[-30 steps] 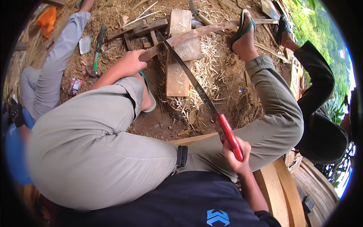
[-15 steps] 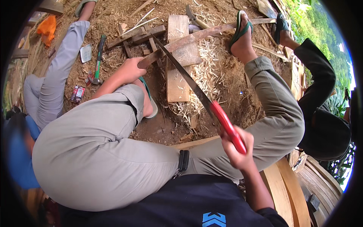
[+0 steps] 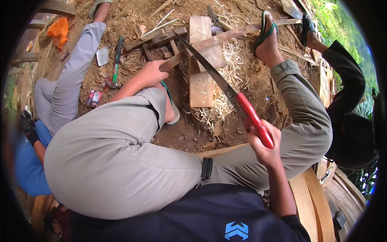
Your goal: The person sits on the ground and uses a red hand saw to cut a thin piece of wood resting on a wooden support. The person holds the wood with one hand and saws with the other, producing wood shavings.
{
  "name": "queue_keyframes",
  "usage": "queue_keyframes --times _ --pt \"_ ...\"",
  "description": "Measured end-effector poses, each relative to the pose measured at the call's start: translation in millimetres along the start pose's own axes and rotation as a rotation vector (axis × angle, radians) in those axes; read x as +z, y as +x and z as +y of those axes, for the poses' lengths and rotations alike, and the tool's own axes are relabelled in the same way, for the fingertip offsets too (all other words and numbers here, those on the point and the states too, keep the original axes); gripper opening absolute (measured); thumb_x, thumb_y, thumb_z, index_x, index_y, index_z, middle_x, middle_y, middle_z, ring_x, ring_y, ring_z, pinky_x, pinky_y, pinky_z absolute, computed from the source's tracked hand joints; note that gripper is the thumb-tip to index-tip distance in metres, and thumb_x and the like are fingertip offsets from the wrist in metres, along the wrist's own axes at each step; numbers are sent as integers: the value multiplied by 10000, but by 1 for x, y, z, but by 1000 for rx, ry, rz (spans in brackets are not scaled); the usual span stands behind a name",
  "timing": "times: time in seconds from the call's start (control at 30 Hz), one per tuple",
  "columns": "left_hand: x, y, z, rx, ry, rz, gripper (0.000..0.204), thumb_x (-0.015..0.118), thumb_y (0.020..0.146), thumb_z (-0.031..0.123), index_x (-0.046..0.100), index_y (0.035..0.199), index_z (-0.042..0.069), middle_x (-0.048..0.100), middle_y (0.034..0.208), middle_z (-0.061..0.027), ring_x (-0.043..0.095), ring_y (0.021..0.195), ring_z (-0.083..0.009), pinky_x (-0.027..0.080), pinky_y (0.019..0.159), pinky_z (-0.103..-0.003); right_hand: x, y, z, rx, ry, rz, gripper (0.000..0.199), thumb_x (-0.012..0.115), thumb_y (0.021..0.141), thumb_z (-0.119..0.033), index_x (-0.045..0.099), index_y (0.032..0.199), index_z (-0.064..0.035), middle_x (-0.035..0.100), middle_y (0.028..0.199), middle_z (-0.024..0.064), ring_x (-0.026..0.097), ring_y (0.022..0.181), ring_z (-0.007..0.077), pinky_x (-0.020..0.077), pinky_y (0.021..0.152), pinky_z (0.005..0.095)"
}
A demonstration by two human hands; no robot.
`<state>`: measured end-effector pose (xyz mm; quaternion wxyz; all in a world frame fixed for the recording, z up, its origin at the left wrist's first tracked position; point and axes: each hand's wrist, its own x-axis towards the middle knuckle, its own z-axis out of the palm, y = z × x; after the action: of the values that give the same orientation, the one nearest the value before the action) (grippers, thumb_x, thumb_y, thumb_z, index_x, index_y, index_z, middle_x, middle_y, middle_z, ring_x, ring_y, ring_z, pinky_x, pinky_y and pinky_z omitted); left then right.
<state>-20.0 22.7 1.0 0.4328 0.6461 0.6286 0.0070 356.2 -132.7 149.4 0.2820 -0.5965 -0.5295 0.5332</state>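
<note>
At centre frame, the right hand [image 3: 263, 142] grips a red-handled machete [image 3: 225, 86], its blade angled over a long wooden slat [image 3: 217, 40] whose near end the left hand [image 3: 152, 72] clasps, above a plank [image 3: 200, 86] strewn with shavings [image 3: 234, 68].

The machete [image 3: 225, 86] has a dark, dull metal blade and a glossy red plastic handle. The long strip [image 3: 219, 40] is bare, rough wood, as is the pale board [image 3: 201, 76]. Dry wood shavings [image 3: 236, 68] lie on matt, crumbly earth [image 3: 189, 133].
</note>
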Motion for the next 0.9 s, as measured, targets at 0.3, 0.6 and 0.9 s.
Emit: queue_keyframes --times 0.3,0.6,0.9 --pt "4 2 -2 54 -12 -24 478 650 771 195 651 1200 -15 709 985 -247 692 907 -356 529 837 -423 14 -25 19 23 -39 -30 90 619 768 -35 532 770 -15 478 599 10 450 546 70 401 525 267" --pt "-5 3 20 -2 38 -39 524 643 781 236 645 1260 23 701 1095 -282 683 1045 -424 528 916 -451 23 27 11 100 105 -11 102 610 814 -79 591 867 6 524 675 -32 470 612 48 397 547 261" --pt "6 5 18 39 134 105 591 643 775 238 610 1319 9 680 1130 -304 660 1085 -441 520 955 -459 22 -14 4 17 -34 36 89 629 772 -62 568 799 -3 490 607 30 484 539 102 409 527 286"
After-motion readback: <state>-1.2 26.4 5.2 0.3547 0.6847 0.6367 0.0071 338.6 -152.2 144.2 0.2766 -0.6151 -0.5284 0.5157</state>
